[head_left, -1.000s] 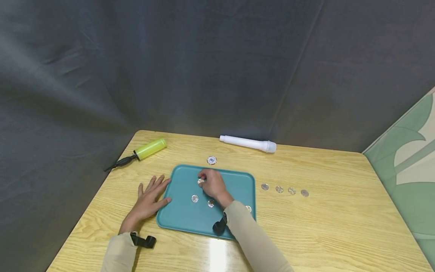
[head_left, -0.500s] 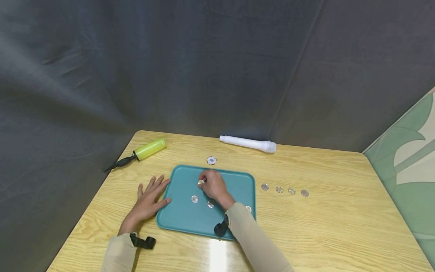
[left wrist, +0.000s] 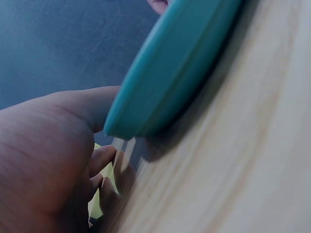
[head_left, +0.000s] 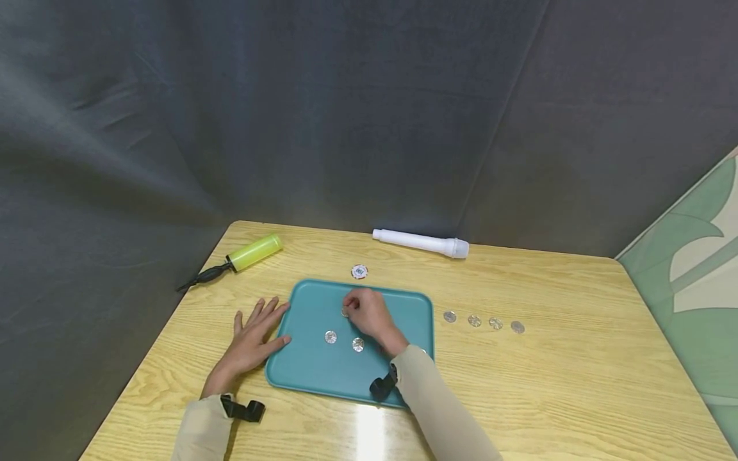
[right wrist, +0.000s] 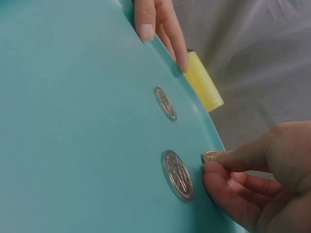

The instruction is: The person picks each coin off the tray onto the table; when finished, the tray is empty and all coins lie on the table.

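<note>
My right hand (head_left: pixel 369 312) is over the far half of a teal tray (head_left: pixel 311 378), pinching a silver coin (right wrist: pixel 212 156) between thumb and fingers, close over the tray surface. Nearer to me, two more coins lie flat on the tray, a left coin (head_left: pixel 330 337) and a right coin (head_left: pixel 358 344). Another coin (head_left: pixel 425 351) by the tray's right edge is mostly hidden by the right sleeve. My left hand (head_left: pixel 250 342) rests at the left edge of the tray, fingers spread and straight, with the thumb over the rim.
Several coins (head_left: pixel 475 321) lie in a row right of the tray. Behind it is a poker chip (head_left: pixel 360 272). A white microphone-shaped object (head_left: pixel 419 243) lies near the table's back edge. At the back left is a yellow-green hand pump (head_left: pixel 254 252) with a black end.
My right hand has shifted slightly right and toward me with the coin, which is now mostly covered by the fingers. The left hand has stayed in place.
</note>
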Demonstrator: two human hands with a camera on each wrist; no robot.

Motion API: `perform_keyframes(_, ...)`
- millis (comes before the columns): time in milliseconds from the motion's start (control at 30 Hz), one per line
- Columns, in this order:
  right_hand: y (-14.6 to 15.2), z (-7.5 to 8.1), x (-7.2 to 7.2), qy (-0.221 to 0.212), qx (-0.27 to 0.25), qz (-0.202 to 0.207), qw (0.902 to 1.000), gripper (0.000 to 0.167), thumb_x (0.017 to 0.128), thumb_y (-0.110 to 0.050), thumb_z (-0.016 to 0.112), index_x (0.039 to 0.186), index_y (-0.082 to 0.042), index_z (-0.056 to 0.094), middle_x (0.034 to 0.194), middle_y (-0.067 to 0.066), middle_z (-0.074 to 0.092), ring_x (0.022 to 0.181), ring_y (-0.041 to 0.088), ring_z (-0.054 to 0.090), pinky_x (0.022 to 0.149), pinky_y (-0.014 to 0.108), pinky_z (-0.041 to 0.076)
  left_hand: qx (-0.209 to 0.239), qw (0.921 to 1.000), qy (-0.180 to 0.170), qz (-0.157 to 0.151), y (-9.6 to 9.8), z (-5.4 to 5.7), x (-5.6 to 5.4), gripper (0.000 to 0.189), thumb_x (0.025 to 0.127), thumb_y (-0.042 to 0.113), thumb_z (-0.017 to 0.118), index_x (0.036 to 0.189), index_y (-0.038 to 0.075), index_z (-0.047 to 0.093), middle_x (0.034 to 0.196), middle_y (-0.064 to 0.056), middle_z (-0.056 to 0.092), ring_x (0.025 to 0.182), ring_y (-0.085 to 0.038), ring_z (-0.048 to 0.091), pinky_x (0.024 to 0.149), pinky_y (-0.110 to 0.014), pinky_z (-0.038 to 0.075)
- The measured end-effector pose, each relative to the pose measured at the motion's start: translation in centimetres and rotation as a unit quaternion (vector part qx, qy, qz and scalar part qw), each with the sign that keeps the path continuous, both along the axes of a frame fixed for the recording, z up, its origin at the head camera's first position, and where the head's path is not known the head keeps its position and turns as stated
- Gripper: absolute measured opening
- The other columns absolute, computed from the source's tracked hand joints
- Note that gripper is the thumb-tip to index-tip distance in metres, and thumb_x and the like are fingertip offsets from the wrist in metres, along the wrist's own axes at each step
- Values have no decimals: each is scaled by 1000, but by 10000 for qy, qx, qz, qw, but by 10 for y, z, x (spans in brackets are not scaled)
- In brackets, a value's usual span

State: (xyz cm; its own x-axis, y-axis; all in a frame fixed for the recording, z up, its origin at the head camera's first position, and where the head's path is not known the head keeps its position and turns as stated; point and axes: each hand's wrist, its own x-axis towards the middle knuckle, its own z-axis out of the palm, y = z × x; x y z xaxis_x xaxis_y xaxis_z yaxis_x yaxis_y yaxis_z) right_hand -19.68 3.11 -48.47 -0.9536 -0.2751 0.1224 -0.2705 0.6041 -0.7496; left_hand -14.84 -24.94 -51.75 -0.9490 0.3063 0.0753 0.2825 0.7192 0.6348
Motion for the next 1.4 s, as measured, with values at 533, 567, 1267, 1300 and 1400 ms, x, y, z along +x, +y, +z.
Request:
perform_keyframes(533, 21, 8, 5, -976, -1334, -65, 9862, 15, 92, 6, 62, 98, 8, 75, 85, 21, 75, 64, 17, 71, 58, 24, 59, -13, 10000, -35, 6, 2, 4, 0, 68, 95, 34, 66, 155, 16, 40, 164, -24, 26, 153, -52, 9, 111, -79, -9)
perform_keyframes(567, 22, 8, 5, -963, -1375, -67, 9858, 14, 92, 6, 62, 98, 8, 75, 84, 21, 75, 64, 17, 71, 58, 24, 59, -16, 10000, -44, 14, 3, 4, 0, 68, 95, 34, 66, 155, 16, 40, 164, -23, 26, 153, -52, 9, 111, -79, -10)
perform_keyframes(1267, 67, 12, 8, -1359, -1813, -401, 9732, 16, 92, 5, 63, 103, 10, 73, 87, 25, 75, 65, 11, 72, 63, 26, 62, -91, 9999, -27, 55, 1, 1, -1, 68, 95, 34, 67, 155, 18, 40, 164, -23, 26, 153, -52, 10, 112, -78, -9)
perform_keyframes(1300, 69, 13, 8, -1378, -1795, -462, 9730, 15, 92, 5, 64, 103, 10, 74, 86, 24, 75, 64, 10, 72, 62, 26, 62, -89, 9999, -23, 54, 1, 1, -1, 68, 95, 34, 67, 155, 18, 40, 164, -23, 27, 153, -52, 10, 112, -78, -9)
perform_keyframes(1400, 74, 12, 8, -1421, -1741, -616, 9725, 15, 91, 4, 65, 102, 7, 75, 86, 21, 75, 64, 9, 71, 62, 26, 62, -81, 10000, -8, 51, 1, 1, -1, 68, 95, 34, 67, 155, 18, 40, 164, -23, 27, 153, -52, 10, 112, -78, -9)
